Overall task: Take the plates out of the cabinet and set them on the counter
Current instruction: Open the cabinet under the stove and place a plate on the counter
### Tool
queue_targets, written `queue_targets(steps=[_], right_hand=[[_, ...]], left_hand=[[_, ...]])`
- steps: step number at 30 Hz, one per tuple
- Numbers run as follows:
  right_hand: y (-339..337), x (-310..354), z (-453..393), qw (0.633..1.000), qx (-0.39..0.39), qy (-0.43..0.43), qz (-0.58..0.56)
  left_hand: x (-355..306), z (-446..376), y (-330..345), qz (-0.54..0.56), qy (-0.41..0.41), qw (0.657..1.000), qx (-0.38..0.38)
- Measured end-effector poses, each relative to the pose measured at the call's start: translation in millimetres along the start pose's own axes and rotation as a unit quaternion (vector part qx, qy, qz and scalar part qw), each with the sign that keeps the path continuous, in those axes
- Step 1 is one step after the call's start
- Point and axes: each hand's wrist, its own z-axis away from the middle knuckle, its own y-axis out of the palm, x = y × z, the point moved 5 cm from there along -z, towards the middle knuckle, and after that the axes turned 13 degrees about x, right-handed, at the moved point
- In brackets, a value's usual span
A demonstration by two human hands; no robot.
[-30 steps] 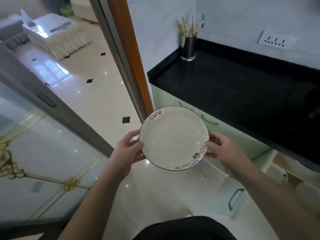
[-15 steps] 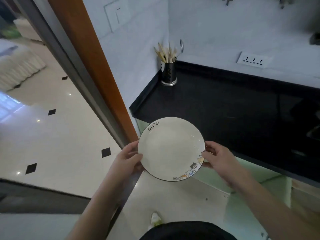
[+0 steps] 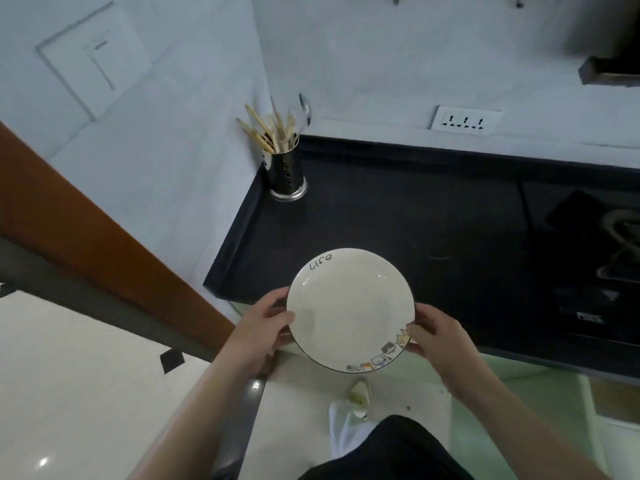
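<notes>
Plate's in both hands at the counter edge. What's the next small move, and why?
Probably carry the plate forward and lower it onto the bare black counter. The left hand and right hand hold it level by opposite rims, its far half already over the counter's edge, and the holder of chopsticks stands well clear in the corner.

Counter [image 3: 398, 216] ahead lies bare — utensil holder [image 3: 285, 174] perhaps crowds its far-left corner.
</notes>
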Motion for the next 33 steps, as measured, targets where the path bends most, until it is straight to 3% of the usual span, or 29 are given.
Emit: queue_targets(steps=[14, 33], right_hand=[[-23, 34, -153, 0.996, -0.001, 0.082, -0.022], [-3, 24, -224, 0.989, -0.042, 0.138, -0.012]], left_hand=[[-34, -151, -30, -0.028, -0.084, 0.993, -0.075], [-28, -234, -76, -0.065, -0.119, 0.988, -0.069]])
